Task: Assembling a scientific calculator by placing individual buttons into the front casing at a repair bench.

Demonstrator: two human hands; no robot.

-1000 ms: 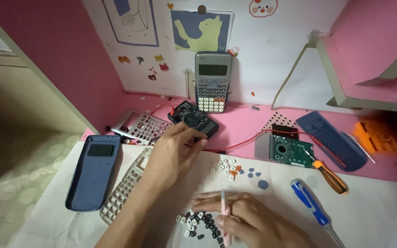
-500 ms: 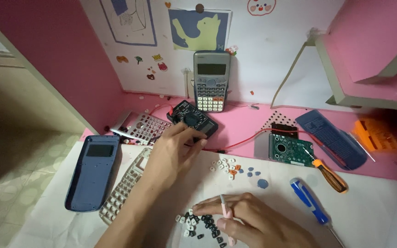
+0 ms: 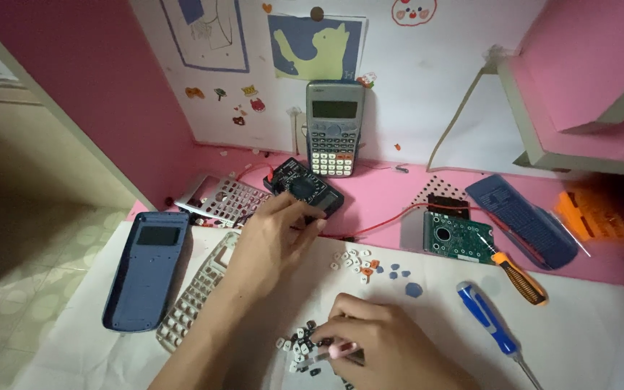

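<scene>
Head view: left hand at frame centre, fingers curled over the black multimeter edge, while right hand at bottom centre pinches a pink tool over loose keys on the counter.

Bare white sheet right of the blue screwdriver; loose keys crowd the middle

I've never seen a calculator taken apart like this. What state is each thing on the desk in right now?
Grey calculator: whole, leaning upright against the wall.
Blue calculator shell: lying flat, detached.
Keypad frame: removed, keys out.
Loose keys: piled under the right hand.
Green circuit board: bare, exposed.
Multimeter: lying flat, touched by the left hand.
Blue screwdriver: lying unused.
</scene>
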